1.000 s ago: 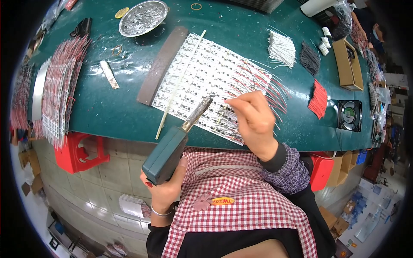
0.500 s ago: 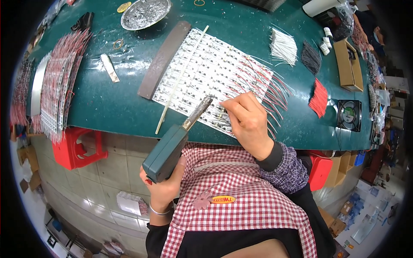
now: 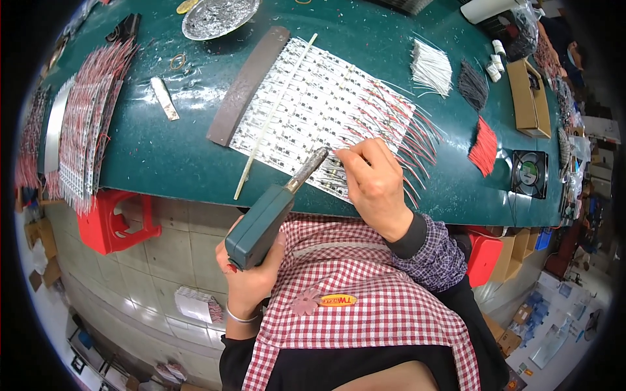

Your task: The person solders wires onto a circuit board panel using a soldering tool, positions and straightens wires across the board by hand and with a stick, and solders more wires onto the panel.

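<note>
My left hand (image 3: 251,280) is closed round the handle of a dark green soldering gun (image 3: 261,225). The gun's metal barrel slants up to the right, with its tip over a white panel of small circuit boards (image 3: 287,98) on the bench. Close beside that tip, my right hand (image 3: 378,186) pinches thumb and forefinger together on what looks like a thin wire, mostly hidden by the fingers. Red, black and white wires (image 3: 391,124) fan out from the panel's right part. A thin pale strip (image 3: 277,114) lies across the panel, and a brown bar (image 3: 250,88) runs along its left edge.
White wires (image 3: 431,68), black wires (image 3: 472,86) and red wires (image 3: 483,147) lie in bundles at right, near a small fan (image 3: 529,174) and a cardboard box (image 3: 529,98). A metal dish (image 3: 220,18) stands at the back. Wired panels (image 3: 88,130) are stacked at left.
The soldering gun and my left hand have shifted slightly right, bringing the tip nearer my right fingertips. My right hand stays pinched in nearly the same place.
</note>
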Demonstrator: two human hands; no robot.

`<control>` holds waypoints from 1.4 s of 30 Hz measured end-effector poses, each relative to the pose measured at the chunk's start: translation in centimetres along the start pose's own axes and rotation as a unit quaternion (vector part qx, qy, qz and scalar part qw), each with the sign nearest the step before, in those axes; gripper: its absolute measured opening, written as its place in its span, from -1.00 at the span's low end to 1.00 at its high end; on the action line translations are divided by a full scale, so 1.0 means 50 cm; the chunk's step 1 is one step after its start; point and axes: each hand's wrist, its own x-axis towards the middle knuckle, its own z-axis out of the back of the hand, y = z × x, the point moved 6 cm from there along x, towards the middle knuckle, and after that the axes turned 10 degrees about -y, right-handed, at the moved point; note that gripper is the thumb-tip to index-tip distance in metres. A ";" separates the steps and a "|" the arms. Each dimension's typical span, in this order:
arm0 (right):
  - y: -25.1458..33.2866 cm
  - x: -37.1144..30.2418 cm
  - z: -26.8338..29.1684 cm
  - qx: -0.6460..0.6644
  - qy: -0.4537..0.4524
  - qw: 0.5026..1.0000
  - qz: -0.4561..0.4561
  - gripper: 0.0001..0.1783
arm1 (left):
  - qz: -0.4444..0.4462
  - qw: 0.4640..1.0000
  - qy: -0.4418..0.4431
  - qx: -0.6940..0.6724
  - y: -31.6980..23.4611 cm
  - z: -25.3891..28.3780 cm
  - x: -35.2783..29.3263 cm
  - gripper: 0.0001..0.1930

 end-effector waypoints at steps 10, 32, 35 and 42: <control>0.002 0.001 -0.003 -0.010 0.014 1.000 -0.004 -0.73 | 0.002 1.000 0.001 0.010 -0.005 0.000 -0.002 -0.85; 0.016 -0.003 0.010 0.029 -0.010 1.000 0.000 -0.74 | -0.017 0.998 -0.059 0.013 0.003 0.029 -0.017 -0.83; 0.013 -0.003 0.005 0.030 -0.004 0.999 -0.015 -0.76 | -0.016 0.998 -0.054 0.014 0.003 0.032 -0.017 -0.82; 0.010 -0.006 0.001 0.020 0.012 0.999 -0.022 -0.76 | -0.011 0.999 -0.030 0.012 0.012 0.028 -0.019 -0.78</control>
